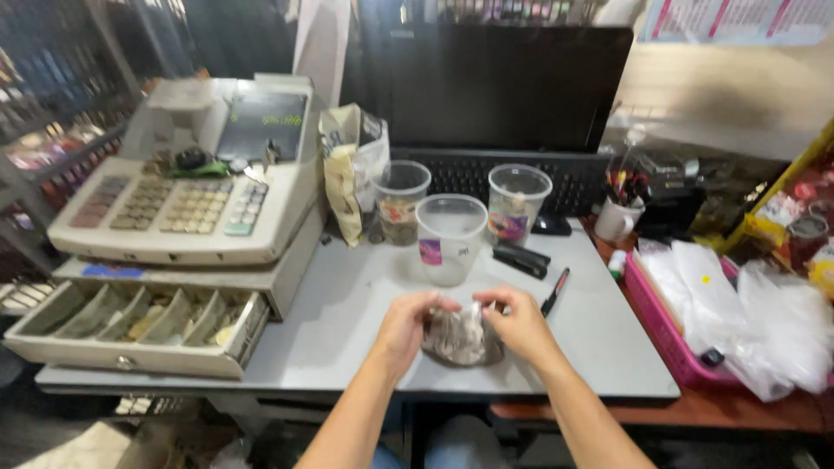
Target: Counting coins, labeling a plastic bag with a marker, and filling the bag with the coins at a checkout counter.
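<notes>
Grey desk [347, 304]: coin bag [460, 337], empty cup [450, 239].

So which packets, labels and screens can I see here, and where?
Crumpled clear plastic bag of coins: between both hands, desk front.
Cream and yellow snack packet: upright beside the till.
Purple sticker label: on the nearest clear cup.
Black monitor screen: behind, dark.

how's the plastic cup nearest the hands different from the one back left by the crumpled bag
The nearest cup looks empty and cloudy white; the back left cup holds a dark heap in its lower part. The nearest cup has a small purple label and stands alone in the open, while the back left cup sits beside the crumpled bag. Both are upright, lidless, see-through plastic.
</notes>
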